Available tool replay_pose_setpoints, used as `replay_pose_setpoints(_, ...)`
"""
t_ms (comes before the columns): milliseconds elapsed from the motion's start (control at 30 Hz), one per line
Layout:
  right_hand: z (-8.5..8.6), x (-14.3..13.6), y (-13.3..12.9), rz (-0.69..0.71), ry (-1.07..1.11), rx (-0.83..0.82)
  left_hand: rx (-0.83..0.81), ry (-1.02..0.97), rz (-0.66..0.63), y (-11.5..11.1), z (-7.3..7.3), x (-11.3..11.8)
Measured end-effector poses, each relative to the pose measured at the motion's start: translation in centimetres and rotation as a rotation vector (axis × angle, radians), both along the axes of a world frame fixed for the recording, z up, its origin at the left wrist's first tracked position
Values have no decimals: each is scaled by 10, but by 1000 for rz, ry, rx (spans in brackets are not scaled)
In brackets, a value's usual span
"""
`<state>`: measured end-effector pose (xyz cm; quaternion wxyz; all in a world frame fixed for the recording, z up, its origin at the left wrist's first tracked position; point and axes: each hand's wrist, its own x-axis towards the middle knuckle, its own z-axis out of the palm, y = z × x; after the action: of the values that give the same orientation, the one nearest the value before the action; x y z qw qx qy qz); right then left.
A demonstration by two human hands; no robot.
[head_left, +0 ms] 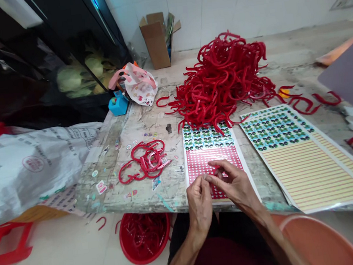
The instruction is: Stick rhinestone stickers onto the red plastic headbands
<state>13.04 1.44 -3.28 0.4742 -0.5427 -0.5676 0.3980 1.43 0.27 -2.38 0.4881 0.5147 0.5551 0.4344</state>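
My left hand point(200, 200) and my right hand point(237, 181) meet above a sticker sheet point(195, 162) at the table's front edge. Thumb and fingers are pinched together on both; whatever lies between the fingertips is too small to make out. Rows of green-and-blue eye-like prints run along the sheet's far part, with small white shapes on red nearer me. Just beyond it rises a big heap of curved red bands point(222, 82), some overlapping the sheet. A smaller cluster of red bands point(146, 161) lies to the left of my hands.
More printed sheets point(311, 172) lie stacked on the right. At the back stand a cardboard box point(155, 45), a white bag point(141, 85) and a blue tape dispenser point(118, 106). Below the table, a red basin point(148, 259) holds bands; an orange tub point(322, 239) is right.
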Motion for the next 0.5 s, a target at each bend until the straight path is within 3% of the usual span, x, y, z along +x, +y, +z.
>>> replay_pose_setpoints(267, 8, 1, -2, 25, -114, 106, -50, -4, -44, -2, -5, -5)
replay_pose_setpoints(500, 9, 6, -3, 135, -174, 103, -162, -180, -71, -3, 4, -9)
